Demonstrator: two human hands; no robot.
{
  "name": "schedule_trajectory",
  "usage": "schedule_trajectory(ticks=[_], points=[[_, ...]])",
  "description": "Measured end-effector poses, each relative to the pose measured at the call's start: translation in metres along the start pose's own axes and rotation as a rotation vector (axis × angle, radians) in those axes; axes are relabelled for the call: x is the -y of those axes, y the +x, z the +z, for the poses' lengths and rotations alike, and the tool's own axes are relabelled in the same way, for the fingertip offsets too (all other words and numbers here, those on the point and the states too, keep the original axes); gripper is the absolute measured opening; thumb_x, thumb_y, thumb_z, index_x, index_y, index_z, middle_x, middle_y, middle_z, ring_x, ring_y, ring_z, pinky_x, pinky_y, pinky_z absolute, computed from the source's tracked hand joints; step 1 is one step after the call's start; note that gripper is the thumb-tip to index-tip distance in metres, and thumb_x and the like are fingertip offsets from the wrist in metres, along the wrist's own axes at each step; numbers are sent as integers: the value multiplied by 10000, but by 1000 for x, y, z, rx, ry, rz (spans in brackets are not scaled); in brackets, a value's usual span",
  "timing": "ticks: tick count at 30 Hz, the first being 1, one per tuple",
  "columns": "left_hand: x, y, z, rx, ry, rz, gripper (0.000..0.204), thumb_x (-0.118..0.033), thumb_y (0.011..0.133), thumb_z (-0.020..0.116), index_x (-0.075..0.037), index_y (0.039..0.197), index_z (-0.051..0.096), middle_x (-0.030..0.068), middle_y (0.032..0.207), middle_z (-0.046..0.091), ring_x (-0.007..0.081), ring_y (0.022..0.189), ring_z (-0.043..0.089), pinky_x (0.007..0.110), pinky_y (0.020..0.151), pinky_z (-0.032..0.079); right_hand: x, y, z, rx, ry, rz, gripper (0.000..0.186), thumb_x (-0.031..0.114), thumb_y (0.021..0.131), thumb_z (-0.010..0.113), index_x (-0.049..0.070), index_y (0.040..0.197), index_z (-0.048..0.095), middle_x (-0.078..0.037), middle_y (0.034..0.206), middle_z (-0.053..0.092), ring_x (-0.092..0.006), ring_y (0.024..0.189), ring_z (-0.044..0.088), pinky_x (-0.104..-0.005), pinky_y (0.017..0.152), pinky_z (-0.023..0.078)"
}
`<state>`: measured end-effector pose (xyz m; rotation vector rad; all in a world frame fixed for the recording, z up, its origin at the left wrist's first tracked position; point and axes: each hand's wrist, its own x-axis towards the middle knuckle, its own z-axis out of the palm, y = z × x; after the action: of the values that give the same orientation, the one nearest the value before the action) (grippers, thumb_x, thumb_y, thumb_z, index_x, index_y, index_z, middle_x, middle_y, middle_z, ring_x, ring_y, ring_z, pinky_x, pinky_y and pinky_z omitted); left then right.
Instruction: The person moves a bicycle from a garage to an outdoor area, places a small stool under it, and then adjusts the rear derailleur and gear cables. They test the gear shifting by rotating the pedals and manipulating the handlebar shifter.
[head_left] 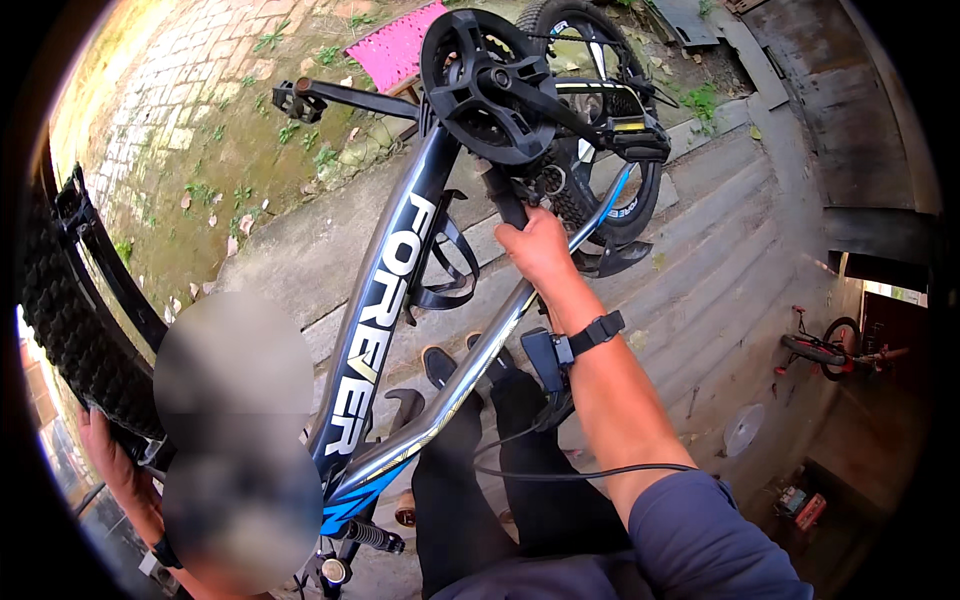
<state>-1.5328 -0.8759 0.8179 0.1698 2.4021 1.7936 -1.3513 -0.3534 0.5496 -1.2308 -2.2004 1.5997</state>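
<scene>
A black bicycle frame point(385, 300) with white lettering and blue accents is lifted in front of me, tilted, with its black chainring guard point(488, 82) and pedals point(300, 100) at the top. My right hand point(535, 248) is closed around a frame tube just below the crank, beside the rear wheel point(600, 110); a black band sits on that wrist. At the lower left my left hand point(100, 450) grips the knobby front tyre point(70, 320). A black bottle cage point(450, 265) hangs on the frame. My legs in black trousers point(530, 470) show below.
Concrete steps point(720, 250) run down to the right. A small red bicycle point(830, 345) lies at the far right, with a white disc point(745, 428) and a red object point(805, 505) nearby. Mossy brick paving point(180, 90) and a pink panel point(400, 45) lie beyond. A blurred patch point(235, 430) covers the lower left.
</scene>
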Motion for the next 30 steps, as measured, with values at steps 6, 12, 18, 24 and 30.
schedule_trajectory(ticks=[6, 12, 18, 24, 30], points=[[-13, -5, 11, -9, 29, 99, 393, -158, 1027, 502, -9, 1391, 490, 109, 1273, 629, 192, 1066, 656, 317, 922, 529, -15, -8, 3, -36, 201, 39, 255, 233, 733, 703, -5, 807, 649, -72, 641, 612, -181, 606, 573, -352, 605, 478], [-11, -6, 10, -24, -28, 163, 410, -154, 1005, 564, -3, 1379, 490, 124, 1270, 637, 204, 1099, 652, 329, 950, 524, -14, -10, 6, -82, 338, -29, 309, 188, 742, 721, -22, 965, 681, -41, 730, 621, -132, 658, 537, -320, 633, 467], [-10, -10, 8, -13, -60, 271, 436, -136, 1001, 580, 10, 1397, 470, 126, 1326, 603, 212, 1152, 626, 340, 982, 506, -13, -17, 7, -130, 530, -107, 129, 68, 791, 732, 45, 893, 656, 3, 763, 614, -98, 671, 552, -266, 646, 429], [-39, -22, 52, -217, 77, 323, 344, -87, 998, 593, 13, 1315, 502, 2, 797, 546, 67, 612, 520, 194, 546, 427, -34, -8, 18, -199, 789, -141, 229, -2, 763, 751, 21, 979, 677, -8, 848, 642, -115, 720, 577, -273, 685, 456], [-38, -24, 59, -213, 74, 363, 312, -113, 999, 608, -4, 1283, 542, 1, 770, 563, 63, 608, 521, 192, 540, 414, -31, -15, 17, -206, 844, -168, 226, 4, 751, 760, 13, 966, 688, -8, 847, 650, -114, 709, 583, -271, 672, 460]])
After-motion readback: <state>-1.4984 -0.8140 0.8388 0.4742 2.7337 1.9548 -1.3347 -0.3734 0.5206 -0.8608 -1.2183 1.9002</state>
